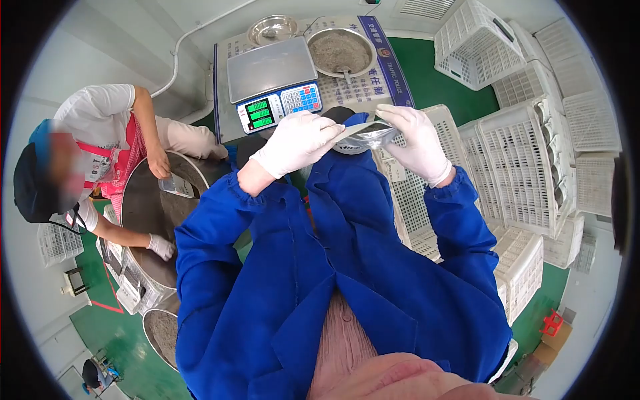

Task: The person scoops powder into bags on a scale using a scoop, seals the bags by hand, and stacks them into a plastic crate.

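Observation:
Above my lap, both white-gloved hands hold a silver foil pouch (371,137) between them. My left hand (293,141) pinches its left edge, fingers closed together. On the other side, my right hand (419,143) grips the right edge with thumb and fingers. Whether the pouch has anything inside cannot be seen. Just beyond my left hand, on the table, stands a digital scale (270,70) with a bare steel plate and lit green figures. A steel bowl (374,55) of grey powder with a spoon-like handle sticking out sits right of the scale.
Behind the scale is another steel bowl (273,28). At left, a co-worker in a pink apron (123,160) holds a pouch (176,185) over a large steel drum (141,193) containing grey powder. White plastic crates (513,170) are stacked along my right.

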Action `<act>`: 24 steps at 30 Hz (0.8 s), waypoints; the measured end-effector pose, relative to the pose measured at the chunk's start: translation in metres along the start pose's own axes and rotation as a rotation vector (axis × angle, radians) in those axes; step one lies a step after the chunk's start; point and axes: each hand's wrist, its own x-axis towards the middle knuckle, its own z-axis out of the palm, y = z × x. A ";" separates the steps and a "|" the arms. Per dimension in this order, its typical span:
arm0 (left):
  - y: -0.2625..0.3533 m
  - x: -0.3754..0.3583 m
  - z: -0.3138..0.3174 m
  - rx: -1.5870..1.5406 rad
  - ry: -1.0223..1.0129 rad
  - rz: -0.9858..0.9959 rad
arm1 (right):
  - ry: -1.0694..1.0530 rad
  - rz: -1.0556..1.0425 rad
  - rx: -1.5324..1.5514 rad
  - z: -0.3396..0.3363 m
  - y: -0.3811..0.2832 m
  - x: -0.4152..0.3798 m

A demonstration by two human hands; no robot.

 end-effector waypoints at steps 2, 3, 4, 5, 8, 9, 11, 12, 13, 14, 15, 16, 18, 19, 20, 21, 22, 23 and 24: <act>0.004 0.006 0.000 0.012 -0.042 0.016 | -0.056 -0.090 -0.020 -0.003 -0.012 0.008; 0.006 0.010 0.001 0.015 -0.063 0.025 | -0.067 -0.138 -0.029 -0.002 -0.019 0.014; 0.007 0.012 0.002 0.018 -0.084 0.033 | -0.079 -0.186 -0.036 -0.001 -0.023 0.017; 0.009 0.014 0.003 0.030 -0.095 0.032 | -0.062 -0.240 -0.074 0.005 -0.023 0.018; 0.011 0.016 0.002 0.069 -0.115 0.040 | -0.147 -0.250 -0.171 0.011 -0.024 0.017; 0.012 0.015 0.001 0.082 -0.113 0.053 | -0.119 -0.271 -0.175 0.011 -0.025 0.017; 0.013 0.013 -0.001 0.099 -0.129 0.064 | -0.065 -0.310 -0.182 0.010 -0.028 0.017; 0.014 0.012 -0.001 0.105 -0.147 0.063 | -0.048 -0.313 -0.161 0.010 -0.026 0.015; 0.013 0.011 -0.002 0.111 -0.165 0.064 | -0.029 -0.315 -0.140 0.009 -0.022 0.014; 0.011 0.009 -0.002 0.099 -0.139 0.066 | -0.011 -0.317 -0.120 0.008 -0.015 0.013; 0.006 0.007 -0.001 0.086 -0.114 0.067 | -0.032 -0.293 -0.138 0.001 -0.002 0.009; 0.002 0.005 -0.001 0.074 -0.087 0.067 | -0.003 -0.248 -0.086 -0.001 0.013 0.004; -0.001 0.004 -0.001 0.022 -0.031 0.021 | 0.020 -0.130 0.043 -0.006 0.030 -0.007; -0.002 0.004 0.001 -0.008 -0.025 0.008 | 0.031 -0.104 0.058 -0.005 0.034 -0.010; 0.000 0.004 0.002 -0.042 -0.022 -0.007 | 0.040 -0.074 0.074 -0.007 0.031 -0.013; 0.001 0.006 0.002 -0.079 -0.026 -0.082 | 0.052 -0.045 0.089 -0.009 0.029 -0.013; 0.000 0.012 0.001 -0.114 -0.029 -0.154 | 0.040 -0.045 0.073 -0.010 0.028 -0.012; 0.002 0.020 -0.002 -0.150 -0.033 -0.226 | 0.027 -0.046 0.056 -0.012 0.025 -0.009; 0.006 0.030 -0.005 -0.143 -0.046 -0.199 | 0.009 -0.046 0.043 -0.012 0.020 -0.007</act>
